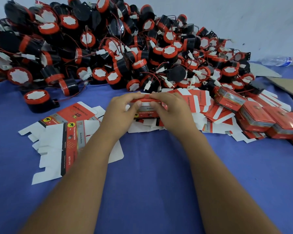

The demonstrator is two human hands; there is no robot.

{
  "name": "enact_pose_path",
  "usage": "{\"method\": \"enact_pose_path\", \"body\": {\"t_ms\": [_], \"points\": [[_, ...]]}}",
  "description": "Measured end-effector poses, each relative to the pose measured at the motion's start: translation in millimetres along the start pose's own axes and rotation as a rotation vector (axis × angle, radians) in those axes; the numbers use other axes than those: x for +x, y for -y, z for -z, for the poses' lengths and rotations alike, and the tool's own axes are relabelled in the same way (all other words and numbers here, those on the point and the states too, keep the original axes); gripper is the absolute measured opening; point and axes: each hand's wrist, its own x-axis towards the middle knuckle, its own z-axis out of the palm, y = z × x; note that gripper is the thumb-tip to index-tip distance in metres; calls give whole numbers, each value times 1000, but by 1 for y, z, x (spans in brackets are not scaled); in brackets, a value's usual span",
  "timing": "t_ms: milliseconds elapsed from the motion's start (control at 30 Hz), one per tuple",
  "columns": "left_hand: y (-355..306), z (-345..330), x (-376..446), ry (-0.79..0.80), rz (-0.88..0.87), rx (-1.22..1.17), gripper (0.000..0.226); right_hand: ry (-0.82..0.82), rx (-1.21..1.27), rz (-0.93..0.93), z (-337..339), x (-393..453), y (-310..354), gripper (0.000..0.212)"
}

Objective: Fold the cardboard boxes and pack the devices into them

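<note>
Blue cloth (150, 166) covers a table seen from above, with a pale wall behind. Devices (108, 48), black cylinders with red caps, white paper tops, thin red wires and white plugs, lie in a large heap across the far side, from the left edge almost to the right. Flat boxes (57, 141), red and white printed card not yet folded, are scattered on the cloth at left and in a loose stack at centre and right, just in front of the heap. Folded boxes (257, 119), closed and red, are piled at the right edge, touching the flat ones. Brown cardboard (287, 88) lies flat at far right, and a clear bottle (281, 60) lies on its side behind it.

Two bare forearms reach in from the bottom. Left hand (120, 112) and right hand (172, 108) meet at centre over the stack and together grip one box (146, 99), fingers curled over its far red edge, thumbs pressing its near white flap. Whether that box holds a device cannot be told.
</note>
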Motion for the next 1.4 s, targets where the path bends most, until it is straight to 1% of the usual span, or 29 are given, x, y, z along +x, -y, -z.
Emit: {"method": "enact_pose_path", "body": {"t_ms": [100,167,333,433,533,600,667,700,767,867,967,1067,1133,1200,1267,1333,1400], "points": [[-1,0,1,-31,12,-56,25,-46,-27,1,0,1,2,25],[-3,0,1,-65,-2,-120,19,-55,19,-18,1,0,4,24],[-1,1,2,-119,36,-316,25,-53,163,-75,2,-1,3,14],[1,0,2,-112,39,-327,23,-70,230,-134,-1,0,0,12],[1,0,0,-81,22,-270,17,-69,265,-153,-2,0,-3,11],[0,0,-1,-77,-23,-158,20,-67,276,-151,-2,0,-4,10],[0,-1,-1,-121,-103,35,26,-62,254,-121,-1,-2,-5,8],[0,-2,-1,-152,-142,116,25,-53,245,-103,0,-3,-5,7],[0,-3,-1,-200,-193,203,19,-39,229,-70,2,-4,-5,10],[0,-4,-1,-218,-202,230,16,-35,192,-55,1,-4,-4,16],[1,-6,-1,-209,-213,247,8,3,169,-44,-4,-3,-1,12],[0,-6,-3,-206,-178,224,7,46,166,-53,-7,0,1,21],[-2,-5,-4,-197,-180,226,7,45,161,-63,-3,2,3,29],[-6,-5,-5,-207,-220,237,12,-16,176,-58,5,3,2,37],[-10,-5,-4,-223,-265,249,27,-119,223,-89,16,4,0,39],[-13,-5,-5,-204,-282,271,34,-274,269,-174,26,5,-6,36],[-12,-8,-7,-148,-260,283,34,-464,297,-294,38,7,-17,31]]}}
